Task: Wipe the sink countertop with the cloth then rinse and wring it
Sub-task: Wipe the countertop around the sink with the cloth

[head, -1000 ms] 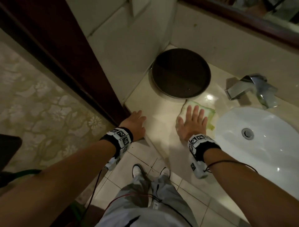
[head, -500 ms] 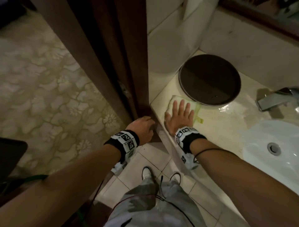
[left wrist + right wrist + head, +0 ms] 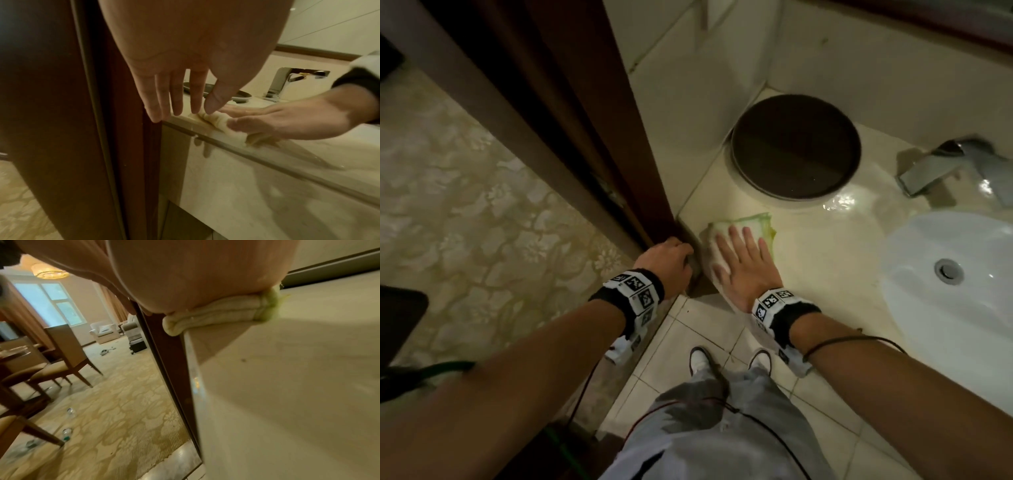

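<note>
Wiping underway | your right hand [image 3: 743,263] lies flat, fingers straight, pressing the cloth [image 3: 736,228] on the counter's [image 3: 825,260] front-left corner | left hand [image 3: 185,65] relaxed, holding nothing, fingertips at the counter edge | wet sheen near the tap [image 3: 941,164] | rinse and wring not begun
</note>
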`<action>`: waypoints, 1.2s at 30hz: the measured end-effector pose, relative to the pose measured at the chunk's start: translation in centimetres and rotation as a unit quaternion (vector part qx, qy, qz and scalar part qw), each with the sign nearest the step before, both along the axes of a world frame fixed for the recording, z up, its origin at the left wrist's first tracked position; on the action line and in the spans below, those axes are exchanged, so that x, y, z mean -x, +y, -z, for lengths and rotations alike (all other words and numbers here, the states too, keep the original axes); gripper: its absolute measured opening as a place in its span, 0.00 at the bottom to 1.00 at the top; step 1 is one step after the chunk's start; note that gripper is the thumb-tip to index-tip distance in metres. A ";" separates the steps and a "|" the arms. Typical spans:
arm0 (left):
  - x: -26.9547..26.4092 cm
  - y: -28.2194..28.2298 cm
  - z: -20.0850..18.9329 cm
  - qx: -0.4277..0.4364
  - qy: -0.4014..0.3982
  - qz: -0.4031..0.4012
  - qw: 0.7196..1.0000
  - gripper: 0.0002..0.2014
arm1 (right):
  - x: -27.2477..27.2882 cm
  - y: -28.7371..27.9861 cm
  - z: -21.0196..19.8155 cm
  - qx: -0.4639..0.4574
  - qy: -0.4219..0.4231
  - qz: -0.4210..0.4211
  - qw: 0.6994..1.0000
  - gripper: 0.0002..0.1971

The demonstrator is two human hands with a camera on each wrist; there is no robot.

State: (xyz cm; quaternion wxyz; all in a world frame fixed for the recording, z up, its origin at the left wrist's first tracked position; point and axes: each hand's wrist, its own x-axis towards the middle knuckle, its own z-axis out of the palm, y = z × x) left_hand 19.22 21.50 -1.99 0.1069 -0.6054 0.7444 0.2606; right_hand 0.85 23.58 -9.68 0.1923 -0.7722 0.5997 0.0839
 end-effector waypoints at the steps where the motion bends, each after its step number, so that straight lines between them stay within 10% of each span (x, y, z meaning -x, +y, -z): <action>1: 0.5 -0.2 0.1 -0.009 0.002 0.009 1.000 0.19 | 0.7 0.5 0.0 -0.003 0.004 0.012 1.000 0.31; 11: 6.9 -1.8 1.5 -0.064 0.022 0.124 0.990 0.26 | 14.2 3.5 -1.6 -0.051 0.034 0.189 0.980 0.32; 17: 9.0 -1.8 3.1 -0.067 -0.004 0.161 0.985 0.32 | 11.8 4.4 -1.1 -0.044 0.019 0.263 0.964 0.34; 36: 12.1 -4.5 4.5 -0.092 -0.098 0.193 0.972 0.36 | 13.1 3.5 -1.6 -0.079 0.027 0.201 0.976 0.32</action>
